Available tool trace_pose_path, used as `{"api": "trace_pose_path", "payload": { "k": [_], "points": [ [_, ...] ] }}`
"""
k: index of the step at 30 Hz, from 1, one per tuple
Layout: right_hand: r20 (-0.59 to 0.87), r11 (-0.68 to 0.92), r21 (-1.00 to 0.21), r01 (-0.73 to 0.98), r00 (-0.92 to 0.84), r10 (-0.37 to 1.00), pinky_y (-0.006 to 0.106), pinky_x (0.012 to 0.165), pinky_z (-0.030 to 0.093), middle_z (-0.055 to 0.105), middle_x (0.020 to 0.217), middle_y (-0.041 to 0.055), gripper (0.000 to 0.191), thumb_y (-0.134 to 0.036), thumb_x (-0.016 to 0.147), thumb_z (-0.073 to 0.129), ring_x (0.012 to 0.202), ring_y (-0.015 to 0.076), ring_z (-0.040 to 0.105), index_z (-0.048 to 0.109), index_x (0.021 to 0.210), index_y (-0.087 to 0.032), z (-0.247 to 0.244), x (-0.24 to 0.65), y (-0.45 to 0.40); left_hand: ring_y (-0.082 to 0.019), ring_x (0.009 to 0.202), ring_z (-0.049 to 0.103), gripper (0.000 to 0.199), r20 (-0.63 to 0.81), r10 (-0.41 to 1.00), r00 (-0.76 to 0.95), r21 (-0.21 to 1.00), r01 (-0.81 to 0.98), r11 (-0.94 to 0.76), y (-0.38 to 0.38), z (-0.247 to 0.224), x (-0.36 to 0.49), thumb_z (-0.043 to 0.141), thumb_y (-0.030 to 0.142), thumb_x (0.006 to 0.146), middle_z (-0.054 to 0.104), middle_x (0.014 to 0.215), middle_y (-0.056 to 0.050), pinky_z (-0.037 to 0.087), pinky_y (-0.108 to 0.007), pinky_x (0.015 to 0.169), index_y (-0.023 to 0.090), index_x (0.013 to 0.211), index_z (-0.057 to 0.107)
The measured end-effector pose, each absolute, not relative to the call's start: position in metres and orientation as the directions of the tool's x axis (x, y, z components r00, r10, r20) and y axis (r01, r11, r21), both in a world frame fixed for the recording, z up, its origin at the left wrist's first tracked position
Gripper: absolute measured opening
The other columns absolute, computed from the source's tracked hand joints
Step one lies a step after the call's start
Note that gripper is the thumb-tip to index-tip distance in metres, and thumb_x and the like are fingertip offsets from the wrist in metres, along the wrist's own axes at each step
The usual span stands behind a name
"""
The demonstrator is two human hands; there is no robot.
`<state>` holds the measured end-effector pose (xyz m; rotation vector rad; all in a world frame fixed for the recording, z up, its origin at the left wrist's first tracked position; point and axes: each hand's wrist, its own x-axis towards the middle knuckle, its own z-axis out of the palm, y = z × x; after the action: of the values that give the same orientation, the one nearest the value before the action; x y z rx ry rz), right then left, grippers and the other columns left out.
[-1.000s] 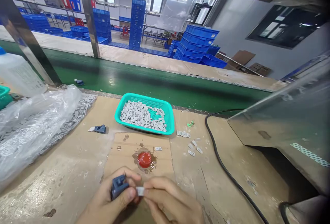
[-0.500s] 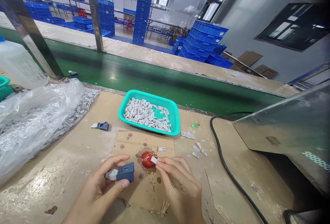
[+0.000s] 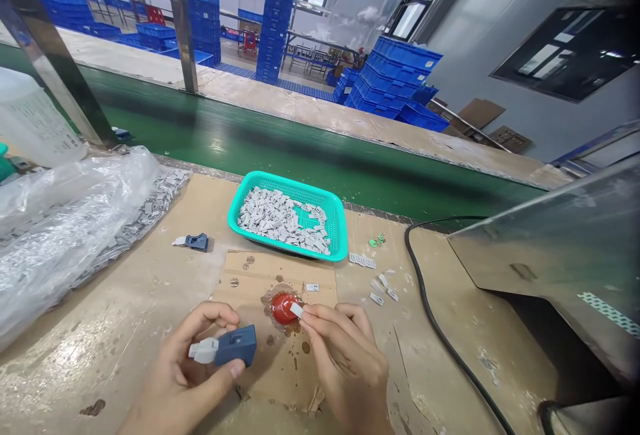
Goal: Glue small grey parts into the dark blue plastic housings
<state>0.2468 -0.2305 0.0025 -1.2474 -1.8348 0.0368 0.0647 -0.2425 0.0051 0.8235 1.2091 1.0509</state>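
Observation:
My left hand [image 3: 193, 368] holds a dark blue plastic part [image 3: 237, 345] with a light grey end pointing left, thumb below and fingers behind. My right hand [image 3: 350, 355] pinches a small light grey piece [image 3: 297, 310] at the edge of a round red pad [image 3: 283, 308]. The pad looks wet and lies on a spotted cardboard sheet [image 3: 280, 368]. One grey piece [image 3: 313, 287] rests on that cardboard. Beyond it stands a turquoise basket [image 3: 337, 228] of many grey pieces. Another blue and grey part [image 3: 197, 242] lies at the left.
A plastic bag [image 3: 75, 215] of grey parts and a white jug [image 3: 37, 121] are at the left. Several loose grey pieces [image 3: 377, 299] lie right of the basket, near a black cable [image 3: 425, 288]. A green conveyor belt [image 3: 220, 131] runs behind; a metal housing [image 3: 540, 241] is at the right.
The blue part in my left hand has turned slightly, and its grey end shows more. My right hand stays at the red pad. The whole view has shifted a little.

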Motion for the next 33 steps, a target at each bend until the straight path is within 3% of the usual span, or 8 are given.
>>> {"api": "trace_pose_path", "payload": {
  "k": [7, 10, 15, 23, 29, 33],
  "points": [
    [0.656, 0.496, -0.460, 0.736, -0.094, 0.748, 0.031, 0.056, 0.043, 0.066, 0.076, 0.0037, 0.018, -0.005, 0.072, 0.056, 0.064, 0.0165, 0.053, 0.064, 0.076, -0.021, 0.008, 0.244, -0.230, -0.013, 0.071, 0.054, 0.025, -0.441, 0.891, 0.110, 0.790, -0.424, 0.444, -0.241, 0.015, 0.068, 0.072, 0.027, 0.057, 0.061, 0.076, 0.000, 0.041, -0.023, 0.063, 0.021, 0.079, 0.062],
    [0.635, 0.472, -0.520, 0.712, -0.047, 0.771, 0.030, 0.057, 0.044, 0.065, 0.074, 0.0029, 0.014, -0.008, 0.072, 0.059, 0.066, 0.0160, 0.053, 0.064, 0.076, -0.020, 0.013, 0.244, -0.231, -0.014, 0.073, 0.055, 0.029, -0.459, 0.876, 0.148, 0.734, -0.493, 0.468, -0.243, 0.019, 0.071, 0.069, 0.031, 0.062, 0.063, 0.080, -0.002, 0.042, -0.023, 0.064, 0.020, 0.087, 0.062],
    [0.554, 0.463, -0.678, 0.571, -0.017, 0.833, 0.030, 0.062, 0.045, 0.063, 0.076, 0.0018, 0.016, -0.008, 0.073, 0.059, 0.074, 0.0168, 0.052, 0.063, 0.079, -0.021, 0.028, 0.239, -0.239, -0.014, 0.077, 0.057, 0.029, -0.410, 0.894, 0.180, 0.748, -0.495, 0.442, -0.248, 0.017, 0.076, 0.067, 0.029, 0.065, 0.064, 0.081, -0.003, 0.043, -0.022, 0.069, 0.019, 0.091, 0.060],
    [0.592, 0.501, -0.682, 0.532, -0.001, 0.806, 0.033, 0.064, 0.043, 0.062, 0.079, 0.0031, 0.019, -0.003, 0.073, 0.056, 0.077, 0.0175, 0.052, 0.061, 0.082, -0.019, 0.029, 0.228, -0.247, -0.008, 0.060, 0.054, 0.027, -0.421, 0.875, 0.238, 0.704, -0.523, 0.480, -0.250, 0.022, 0.080, 0.068, 0.026, 0.064, 0.062, 0.069, 0.000, 0.043, -0.019, 0.058, 0.017, 0.088, 0.060],
    [0.679, 0.585, -0.615, 0.528, -0.022, 0.733, 0.033, 0.064, 0.041, 0.062, 0.076, 0.0030, 0.025, 0.004, 0.068, 0.057, 0.072, 0.0172, 0.054, 0.061, 0.082, -0.017, 0.030, 0.221, -0.256, -0.008, 0.065, 0.057, 0.023, -0.341, 0.898, 0.277, 0.688, -0.578, 0.439, -0.249, 0.022, 0.081, 0.069, 0.024, 0.063, 0.065, 0.072, 0.001, 0.043, -0.017, 0.062, 0.019, 0.083, 0.061],
    [0.606, 0.529, -0.715, 0.457, 0.027, 0.795, 0.031, 0.066, 0.042, 0.061, 0.075, 0.0020, 0.024, 0.002, 0.069, 0.057, 0.074, 0.0162, 0.053, 0.062, 0.081, -0.018, 0.030, 0.222, -0.258, -0.007, 0.063, 0.056, 0.023, -0.351, 0.903, 0.249, 0.695, -0.577, 0.429, -0.251, 0.023, 0.080, 0.071, 0.024, 0.061, 0.063, 0.070, 0.002, 0.044, -0.015, 0.060, 0.019, 0.082, 0.062]
  ]
}}
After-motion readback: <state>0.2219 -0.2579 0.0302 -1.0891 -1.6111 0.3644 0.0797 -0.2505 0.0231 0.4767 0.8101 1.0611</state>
